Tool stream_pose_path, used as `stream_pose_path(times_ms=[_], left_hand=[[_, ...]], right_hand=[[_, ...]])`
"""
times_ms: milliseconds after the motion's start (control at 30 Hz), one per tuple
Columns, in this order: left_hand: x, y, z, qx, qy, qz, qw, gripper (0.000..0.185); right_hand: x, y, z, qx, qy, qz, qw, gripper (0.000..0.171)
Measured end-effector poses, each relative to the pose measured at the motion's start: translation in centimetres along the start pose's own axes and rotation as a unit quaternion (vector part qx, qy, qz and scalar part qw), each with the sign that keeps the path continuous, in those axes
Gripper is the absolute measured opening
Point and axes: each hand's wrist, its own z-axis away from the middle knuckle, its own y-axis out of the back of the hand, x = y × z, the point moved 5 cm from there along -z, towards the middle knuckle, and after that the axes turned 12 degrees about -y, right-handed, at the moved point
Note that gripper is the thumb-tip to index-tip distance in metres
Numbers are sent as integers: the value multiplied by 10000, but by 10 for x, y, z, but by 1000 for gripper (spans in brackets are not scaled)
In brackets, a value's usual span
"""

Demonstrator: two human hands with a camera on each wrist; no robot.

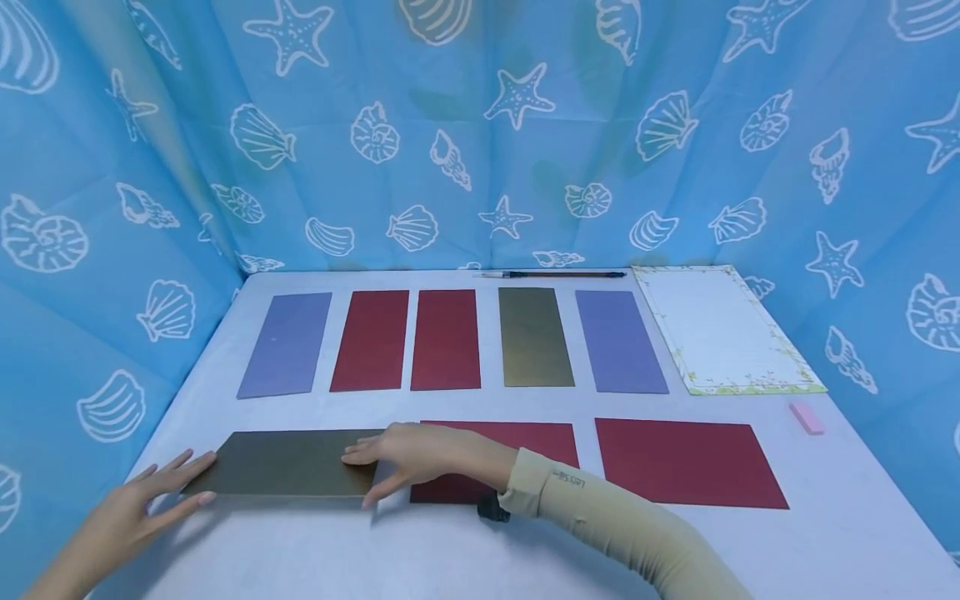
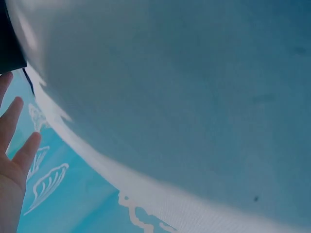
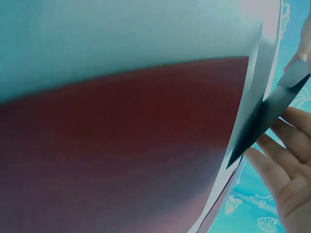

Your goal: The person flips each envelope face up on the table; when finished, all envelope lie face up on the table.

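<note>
Both left hand (image 1: 133, 512) and right hand (image 1: 412, 452), apart, fingers extended, touch opposite ends of an olive-brown rectangular card (image 1: 279, 463) at the front left of the white-covered table (image 1: 420, 542). Spanning it likely keeps it level.

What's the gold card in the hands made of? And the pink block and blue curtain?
The held gold card: probably stiff cardstock, faint sheen, thin and flat. The pink block: maybe rubber, looks matte, too small to be sure. The blue curtain: likely smooth fabric, since it hangs in folds.
</note>
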Motion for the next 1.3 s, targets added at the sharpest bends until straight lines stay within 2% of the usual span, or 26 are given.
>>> stream_pose_path(times_ms=[133,300,433,567,800,900,1033,1100,1300], left_hand=[[3,1,1,-22,245,49,9997,57],[7,4,1,162,432,94,9989,56],[10,8,2,419,479,-62,9980,53],[9,13,4,818,403,-20,9958,51],[6,18,8,981,849,-24,9915,60],[12,23,8,1439,639,62,9875,59],[23,32,5,2224,333,-69,9744,52],[27,36,5,2492,381,-92,9677,48],[32,44,7,2910,689,-141,9541,42]], right_hand=[[0,4,3,158,104,-100,9998,64],[0,8,6,317,257,-318,9987,58],[-4,13,8,558,548,-456,9959,52],[-6,20,10,799,747,-639,9919,47],[-9,29,12,1022,900,-1309,9820,39],[-11,32,12,1051,884,-1475,9795,39],[-13,37,12,1149,916,-1732,9739,39],[-13,40,13,1212,907,-1862,9708,38],[-12,44,13,1343,803,-2007,9671,35]])
